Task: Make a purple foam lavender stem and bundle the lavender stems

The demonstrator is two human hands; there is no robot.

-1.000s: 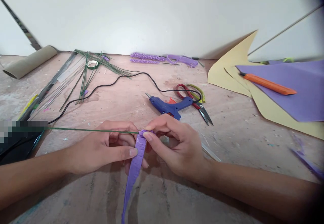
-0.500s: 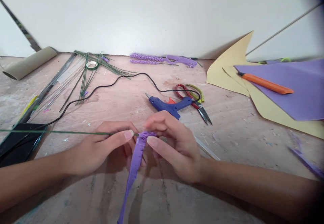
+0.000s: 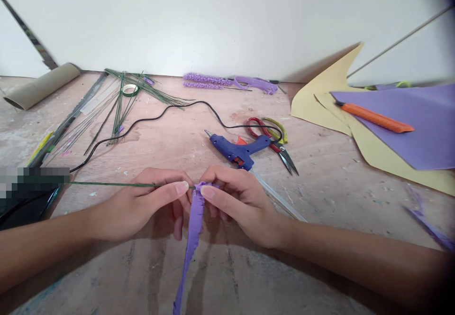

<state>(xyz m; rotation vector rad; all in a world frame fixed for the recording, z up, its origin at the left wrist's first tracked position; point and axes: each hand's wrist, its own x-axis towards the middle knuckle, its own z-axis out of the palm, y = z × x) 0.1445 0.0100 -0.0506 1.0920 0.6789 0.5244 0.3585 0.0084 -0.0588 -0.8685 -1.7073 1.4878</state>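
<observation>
My left hand (image 3: pixel 142 206) pinches a green wire stem (image 3: pixel 113 183) between thumb and fingers, close to its right end. At that end a purple fringed strip (image 3: pixel 194 229) is wound round the stem, and its loose tail hangs down toward the table's front. My right hand (image 3: pixel 249 206) is closed on the wound part of the strip, thumb in front and fingers behind. The two hands almost meet at the winding. Behind my right hand lies a blue glue gun (image 3: pixel 234 151) with a clear glue stick (image 3: pixel 280 196) coming out of its back.
Scissors (image 3: pixel 280 149) lie beside the glue gun, whose black cord (image 3: pixel 167 111) crosses the table. Green wires (image 3: pixel 117 111), a tape roll (image 3: pixel 130 90) and a cardboard tube (image 3: pixel 42 85) are at left. Purple fringed stems (image 3: pixel 206 80) lie behind. An orange cutter (image 3: pixel 377 117) rests on purple sheet (image 3: pixel 408 149).
My right hand's fingers have lowered and closed over the wound strip. The strip's hanging tail has swung slightly right. My left hand keeps its pinch on the stem.
</observation>
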